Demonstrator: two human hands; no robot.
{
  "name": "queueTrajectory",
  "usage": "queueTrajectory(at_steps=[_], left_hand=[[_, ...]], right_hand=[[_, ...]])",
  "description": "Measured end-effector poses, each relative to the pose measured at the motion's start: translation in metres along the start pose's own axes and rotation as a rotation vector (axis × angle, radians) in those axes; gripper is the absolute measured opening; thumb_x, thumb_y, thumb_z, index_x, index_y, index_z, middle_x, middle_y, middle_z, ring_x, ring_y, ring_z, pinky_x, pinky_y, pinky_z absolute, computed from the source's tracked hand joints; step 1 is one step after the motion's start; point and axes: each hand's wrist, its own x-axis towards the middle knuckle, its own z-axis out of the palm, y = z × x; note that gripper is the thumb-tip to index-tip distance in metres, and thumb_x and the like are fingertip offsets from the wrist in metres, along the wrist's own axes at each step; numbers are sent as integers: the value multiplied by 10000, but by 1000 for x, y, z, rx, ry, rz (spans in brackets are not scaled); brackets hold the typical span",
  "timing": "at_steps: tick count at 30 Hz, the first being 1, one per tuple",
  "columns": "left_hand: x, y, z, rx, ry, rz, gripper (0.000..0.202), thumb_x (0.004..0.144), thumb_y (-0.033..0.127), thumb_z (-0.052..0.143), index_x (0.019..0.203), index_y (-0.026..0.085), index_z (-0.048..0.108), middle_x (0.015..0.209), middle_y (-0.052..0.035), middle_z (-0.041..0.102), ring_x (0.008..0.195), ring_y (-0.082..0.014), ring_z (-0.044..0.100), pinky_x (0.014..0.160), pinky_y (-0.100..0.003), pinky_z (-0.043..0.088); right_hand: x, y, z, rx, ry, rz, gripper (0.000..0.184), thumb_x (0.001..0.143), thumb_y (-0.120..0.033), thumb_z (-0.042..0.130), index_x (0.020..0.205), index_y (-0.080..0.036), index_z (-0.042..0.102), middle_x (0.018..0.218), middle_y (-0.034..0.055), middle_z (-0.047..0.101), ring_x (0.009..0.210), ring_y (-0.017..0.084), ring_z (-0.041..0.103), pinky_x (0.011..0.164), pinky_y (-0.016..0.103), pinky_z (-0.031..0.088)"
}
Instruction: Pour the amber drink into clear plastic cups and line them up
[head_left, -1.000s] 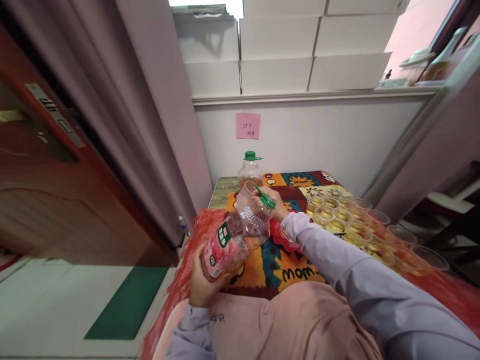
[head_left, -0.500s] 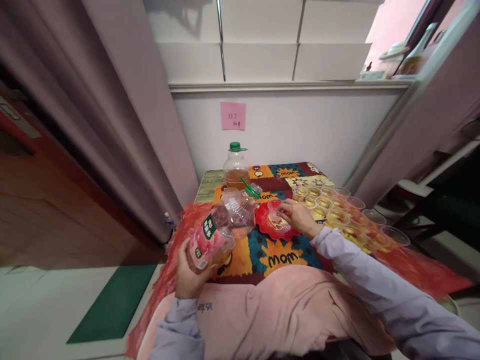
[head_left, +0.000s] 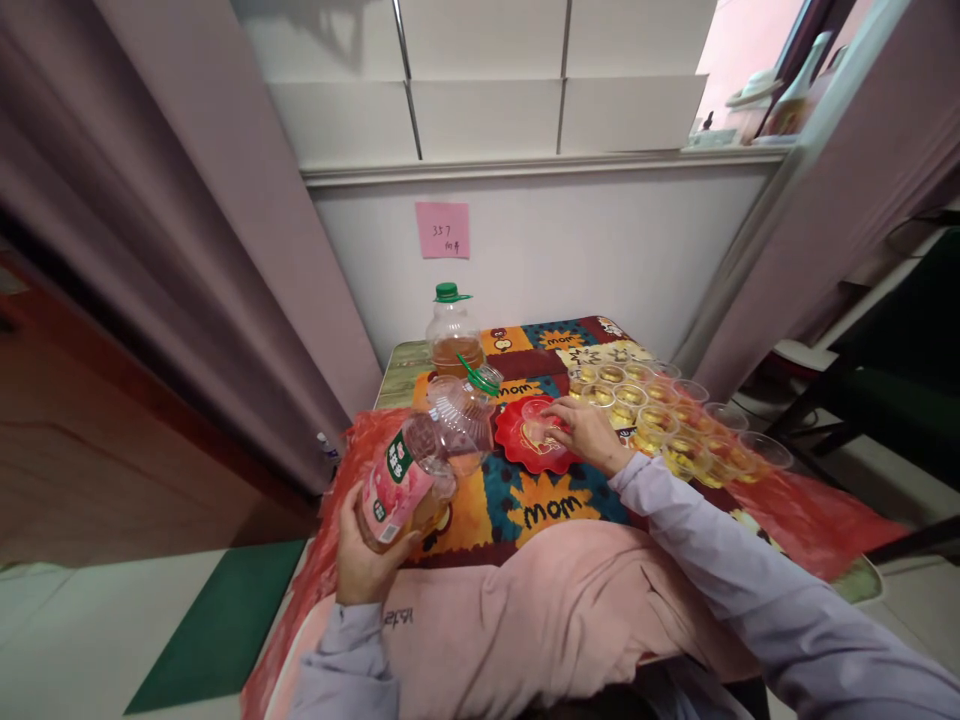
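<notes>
My left hand (head_left: 366,555) is wrapped round the lower part of a large clear plastic bottle (head_left: 396,488) with a pink label. The bottle leans to the right, its uncapped-looking neck with a green handle ring (head_left: 480,376) close to a red scalloped plate (head_left: 521,457). Over that plate, the fingers of my right hand (head_left: 589,432) pinch a small clear plastic cup (head_left: 534,416). The cup's contents are hard to make out. Some amber liquid shows low in the tilted bottle.
Several clear cups (head_left: 630,395) of yellowish liquid stand in rows at the right. A second bottle (head_left: 454,350), green-capped and partly full, is at the back left. A patterned cloth (head_left: 551,503) and red plastic sheet (head_left: 817,510) cover the table. A wall (head_left: 540,240) stands behind.
The whole view has shifted, so the table and bottles appear slightly farther left. Both hands keep their hold, and the bottle stays tilted near the cup.
</notes>
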Motion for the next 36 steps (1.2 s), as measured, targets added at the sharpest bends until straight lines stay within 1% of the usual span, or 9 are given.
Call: queueTrajectory(at_steps=[3,7,10,13,20,25,28,33,36], left_hand=[[0,-1,0,-12,-11,4,1159,470,552,1019,1446,238,477,1511,-199,568,1455,-439,559,1242,-625,408],[0,1,-1,16,-28,37,1137,512,561,1013,1467,262,474,1540,-182,556,1472,-425,550,1248,-612,409],[0,2,-2,28,-53,51,1135,530,544,1009,1486,266,463,1559,-183,552,1488,-424,542,1262,-616,390],[0,1,-4,24,-57,50,1140,532,517,1009,1496,256,462,1589,-196,537,1513,-435,521,1279,-625,360],[1,-2,-9,42,-64,41,1173,516,502,1036,1514,274,464,1622,-190,521,1524,-445,518,1270,-606,393],[-2,-1,-5,-35,-51,39,1344,524,600,1034,1643,277,363,1715,-226,429,1589,-463,433,1293,-631,336],[-2,-3,-4,-51,-54,-11,1493,478,660,1033,1701,268,270,1718,-259,417,1609,-487,389,1284,-667,320],[4,6,-8,57,-77,-5,1325,435,535,1061,1591,278,467,1661,-202,513,1541,-501,485,1254,-662,401],[7,14,-9,102,-112,13,1288,444,458,1062,1580,272,486,1654,-192,522,1543,-512,475,1254,-673,402]], right_hand=[[2,-13,-10,112,104,33,238,985,-339,756,1176,-213,822,1231,143,800,1007,283,776,930,410,595],[6,-54,-10,749,319,211,416,961,-577,741,1168,-219,785,1136,131,819,925,271,773,878,424,631],[7,-94,1,1255,172,299,624,876,-701,791,1307,-259,699,1297,130,783,1128,286,769,920,417,640],[10,-127,13,1500,-16,326,750,747,-715,904,1311,-281,668,1388,124,745,1221,304,747,929,403,638],[29,-150,20,1691,-25,307,753,651,-606,994,1247,-262,688,1314,80,781,1240,293,737,991,398,628],[34,-147,19,1647,-109,359,728,661,-578,980,1242,-228,715,1034,46,816,941,255,783,708,315,623],[32,-146,22,1668,-67,422,691,693,-583,948,1257,-252,722,1065,43,813,906,245,779,642,291,599],[32,-142,34,1717,12,579,637,700,-602,900,1216,-264,739,1042,36,784,843,214,744,590,257,541],[35,-139,41,1736,35,637,638,685,-608,892,1199,-265,736,987,22,761,795,195,712,574,245,505]])
